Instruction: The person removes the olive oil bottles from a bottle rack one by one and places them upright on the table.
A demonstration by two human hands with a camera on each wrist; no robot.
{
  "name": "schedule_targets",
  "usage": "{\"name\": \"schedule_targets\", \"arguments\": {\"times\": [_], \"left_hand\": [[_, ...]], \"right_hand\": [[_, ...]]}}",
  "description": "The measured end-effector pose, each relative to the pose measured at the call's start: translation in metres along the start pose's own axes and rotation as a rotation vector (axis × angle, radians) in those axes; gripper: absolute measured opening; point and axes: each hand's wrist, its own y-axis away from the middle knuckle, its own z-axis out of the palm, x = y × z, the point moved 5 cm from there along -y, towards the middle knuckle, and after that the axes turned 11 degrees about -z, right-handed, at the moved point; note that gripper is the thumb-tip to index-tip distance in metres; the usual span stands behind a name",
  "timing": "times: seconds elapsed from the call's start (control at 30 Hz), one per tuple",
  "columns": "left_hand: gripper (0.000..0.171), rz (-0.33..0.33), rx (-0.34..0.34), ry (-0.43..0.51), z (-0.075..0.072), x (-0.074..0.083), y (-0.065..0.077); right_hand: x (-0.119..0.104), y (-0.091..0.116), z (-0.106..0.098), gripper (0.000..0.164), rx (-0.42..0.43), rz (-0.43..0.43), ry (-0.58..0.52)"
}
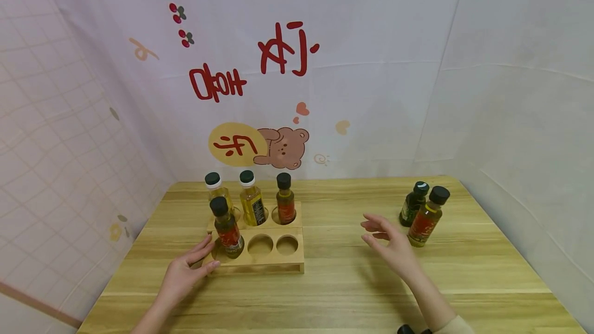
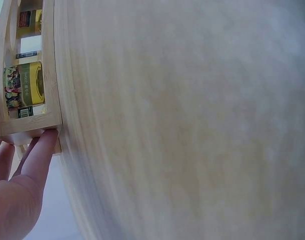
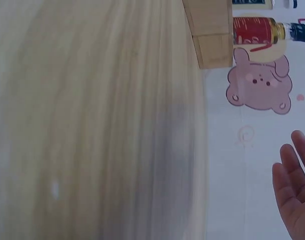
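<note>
At the left of the head view stands a two-tier wooden rack [image 1: 291, 259] with round holes. My left hand [image 1: 183, 274] touches its left end, fingers fairly straight; in the left wrist view the fingers [image 2: 42, 155] lie against the end panel. A red-labelled bottle with a black cap [image 1: 228, 233] stands at the front left hole, beside that hand. Two yellow oil bottles, one in the middle [image 1: 252, 205] and one at the left [image 1: 215, 184], fill the back row with a red-labelled bottle [image 1: 285, 202]. My right hand [image 1: 392, 246] hovers over the table, holding nothing, fingers extended.
Right of my right hand stand a dark green bottle [image 1: 412, 205] and a red-labelled bottle [image 1: 424, 223], close together. Black round caps [image 1: 406, 329] show at the bottom edge by the right sleeve. A white printed curtain [image 1: 371, 92] hangs behind the wooden table [image 1: 334, 298].
</note>
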Motion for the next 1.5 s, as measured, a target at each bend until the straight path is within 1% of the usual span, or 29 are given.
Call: {"name": "schedule_targets", "arguments": {"times": [0.23, 0.47, 0.57, 0.87, 1.03, 1.27, 1.4, 1.5], "left_hand": [[0.057, -0.011, -0.009, 0.016, 0.001, -0.001, -0.001], [0.058, -0.013, -0.017, 0.022, 0.001, -0.003, -0.001], [0.057, -0.011, -0.013, 0.015, 0.001, -0.003, 0.0], [0.057, -0.014, -0.011, 0.005, 0.002, -0.003, -0.001], [0.058, -0.018, -0.015, 0.004, 0.002, -0.003, -0.002], [0.059, -0.022, -0.026, 0.006, 0.001, -0.004, -0.003], [0.059, -0.028, -0.027, 0.007, 0.001, -0.004, -0.003], [0.059, -0.028, -0.028, 0.012, 0.001, -0.003, -0.003]], "right_hand": [[-0.011, -0.009, 0.026, 0.046, -0.089, -0.015, -0.025], [0.005, -0.007, 0.062, 0.054, -0.15, -0.042, -0.093], [0.007, -0.008, 0.076, 0.055, -0.171, -0.048, -0.127], [-0.012, -0.018, 0.109, 0.053, -0.214, -0.095, -0.21], [-0.023, -0.024, 0.126, 0.052, -0.251, -0.088, -0.24], [-0.038, -0.034, 0.146, 0.054, -0.295, -0.088, -0.255], [-0.044, -0.041, 0.158, 0.054, -0.309, -0.087, -0.284], [-0.048, -0.046, 0.167, 0.053, -0.313, -0.068, -0.314]]}}
